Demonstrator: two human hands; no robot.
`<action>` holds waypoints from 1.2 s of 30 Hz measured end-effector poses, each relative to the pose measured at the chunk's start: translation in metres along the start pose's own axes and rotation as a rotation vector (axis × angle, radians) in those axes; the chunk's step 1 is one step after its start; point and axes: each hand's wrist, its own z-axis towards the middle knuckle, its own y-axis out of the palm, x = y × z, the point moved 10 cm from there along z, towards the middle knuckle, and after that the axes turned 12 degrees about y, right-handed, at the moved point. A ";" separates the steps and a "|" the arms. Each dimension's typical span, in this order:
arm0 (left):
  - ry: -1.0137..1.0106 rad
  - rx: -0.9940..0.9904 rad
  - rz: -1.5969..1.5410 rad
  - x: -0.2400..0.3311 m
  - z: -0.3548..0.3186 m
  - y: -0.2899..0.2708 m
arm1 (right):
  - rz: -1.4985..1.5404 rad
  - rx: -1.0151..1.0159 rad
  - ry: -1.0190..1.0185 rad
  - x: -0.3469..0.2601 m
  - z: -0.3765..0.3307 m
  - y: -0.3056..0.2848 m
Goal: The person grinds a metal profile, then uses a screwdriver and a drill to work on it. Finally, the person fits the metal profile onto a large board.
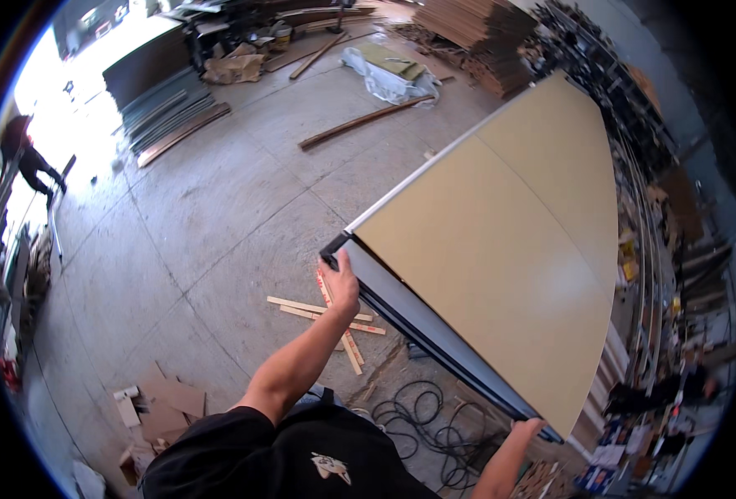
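Observation:
A large beige panel (501,224) stretches away from me to the far right, a thin seam crossing its face. Along its near end runs a long dark rail (451,363) with a grey inner face. My left hand (343,284) is closed around the rail's left end, beside a black corner piece (334,245). At the rail's other end, close to the panel's lower right corner, my right hand (524,430) is closed on it; its fingers are partly hidden. What bears the panel's weight underneath is out of sight.
Several wooden strips (326,314) lie crossed on the concrete floor. Black cable (422,407) is coiled near my feet. Cardboard pieces (172,399) lie lower left. Ahead are a long wooden bar (364,122) and stacked sheets (156,96). A person (31,162) stands far left.

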 end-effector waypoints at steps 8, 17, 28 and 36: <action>-0.016 -0.048 0.237 0.017 -0.002 0.008 | -0.105 0.007 -0.017 -0.009 0.037 -0.010; -0.098 -0.077 0.379 0.016 -0.010 0.007 | -0.185 0.010 -0.008 -0.009 0.061 -0.020; -0.104 -0.097 0.422 0.031 -0.013 0.005 | -0.263 0.032 -0.006 -0.010 0.075 -0.017; 0.029 -0.075 0.337 0.019 -0.002 0.006 | -0.274 0.083 -0.016 -0.028 0.074 -0.026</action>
